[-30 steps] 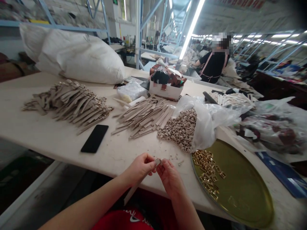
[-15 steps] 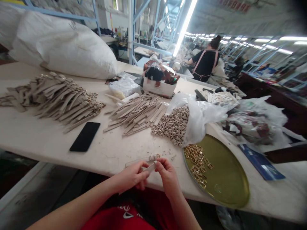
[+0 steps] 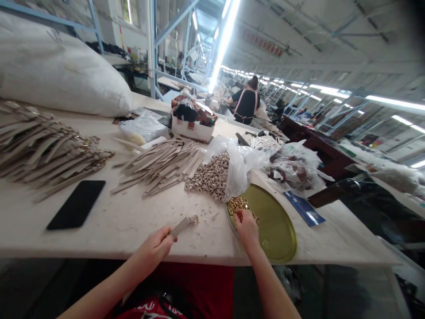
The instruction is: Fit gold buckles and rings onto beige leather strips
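Note:
My left hand (image 3: 161, 243) is closed around a beige strap (image 3: 181, 226), held just above the table near its front edge. At the strap's far end is a small gold buckle (image 3: 195, 219). Over the left side of a round olive-gold tray (image 3: 282, 235), my right hand (image 3: 247, 226) has its fingers curled together on loose gold buckles (image 3: 236, 204); the fingertips partly hide which ones they grip. Beyond the tray, many small beige loops (image 3: 212, 175) spill from a clear plastic bag (image 3: 237, 177). Plain beige straps (image 3: 166, 166) lie piled to their left.
Buckled straps (image 3: 43, 146) are heaped at the left, with a black phone (image 3: 78, 204) before them. A white sack (image 3: 63, 66) and a filled box (image 3: 192, 130) stand behind. Right of the tray lies a blue packet (image 3: 303, 208). A person (image 3: 247, 102) works farther back.
My right hand has left the strap and moved right to the buckles in the tray. My left hand keeps the strap, now pointing away. The view has turned right.

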Action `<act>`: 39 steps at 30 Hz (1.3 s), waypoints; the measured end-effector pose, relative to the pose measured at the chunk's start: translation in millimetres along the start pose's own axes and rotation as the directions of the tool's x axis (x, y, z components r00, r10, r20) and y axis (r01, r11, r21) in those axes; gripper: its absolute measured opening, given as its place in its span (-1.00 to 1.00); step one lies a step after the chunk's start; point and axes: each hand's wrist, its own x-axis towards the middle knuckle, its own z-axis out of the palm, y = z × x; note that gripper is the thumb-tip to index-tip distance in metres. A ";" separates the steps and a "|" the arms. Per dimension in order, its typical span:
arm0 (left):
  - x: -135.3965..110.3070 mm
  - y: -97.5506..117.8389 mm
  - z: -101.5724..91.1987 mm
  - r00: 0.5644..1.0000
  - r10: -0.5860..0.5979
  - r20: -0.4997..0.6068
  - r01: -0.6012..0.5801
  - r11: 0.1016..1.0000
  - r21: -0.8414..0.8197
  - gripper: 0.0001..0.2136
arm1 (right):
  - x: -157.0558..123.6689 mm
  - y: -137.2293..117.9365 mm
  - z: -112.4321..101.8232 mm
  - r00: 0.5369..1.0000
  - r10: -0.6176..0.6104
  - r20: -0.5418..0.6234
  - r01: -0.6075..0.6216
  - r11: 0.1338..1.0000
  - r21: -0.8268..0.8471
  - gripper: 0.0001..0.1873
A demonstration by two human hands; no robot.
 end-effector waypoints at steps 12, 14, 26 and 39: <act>7.1 5.6 9.2 0.994 0.046 0.097 -0.055 0.994 0.091 -0.76 | 30.5 22.7 -6.4 1.000 0.001 -0.012 0.000 0.996 0.092 -0.87; 13.8 9.0 12.1 0.991 0.052 0.124 -0.063 0.995 0.084 -0.74 | 17.5 -0.3 0.7 0.999 -0.017 0.032 0.009 0.969 0.247 -0.76; 30.6 3.9 5.0 0.994 0.061 0.091 -0.075 0.983 0.166 -0.74 | -40.0 -93.7 47.6 0.700 0.056 0.712 -0.693 -0.191 0.696 -0.68; 15.6 4.8 -16.5 0.932 0.296 0.209 -0.346 0.559 0.754 -0.76 | -65.2 -90.7 54.3 0.586 0.084 0.806 -0.762 -0.282 0.583 -0.75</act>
